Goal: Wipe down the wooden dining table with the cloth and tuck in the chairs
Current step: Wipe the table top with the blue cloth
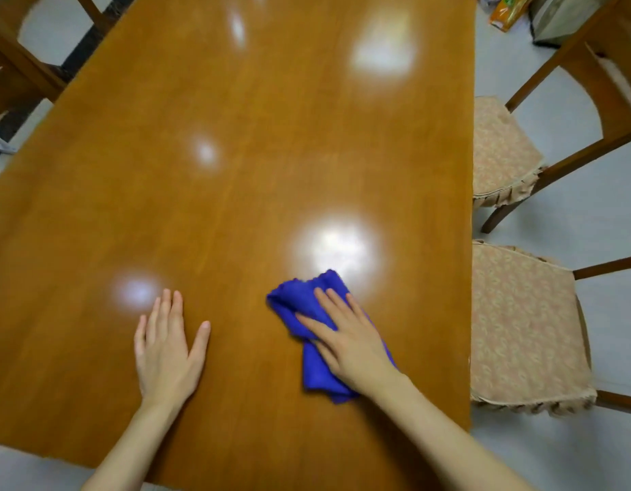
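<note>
I note the right hand (353, 340) pressing the cloth (308, 315) flat-fingered near the table's (236, 171) near right corner — left hand (167, 343) flat, empty. Two chairs (519, 327) — right edge, untucked.

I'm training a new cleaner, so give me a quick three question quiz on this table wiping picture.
1. True or false: the left hand lies flat on the bare table.
2. Which hand presses the blue cloth? A: left hand. B: right hand.
3. How many cushioned chair seats show beside the table's right edge?
Key: 1 true; 2 B; 3 two.
</note>
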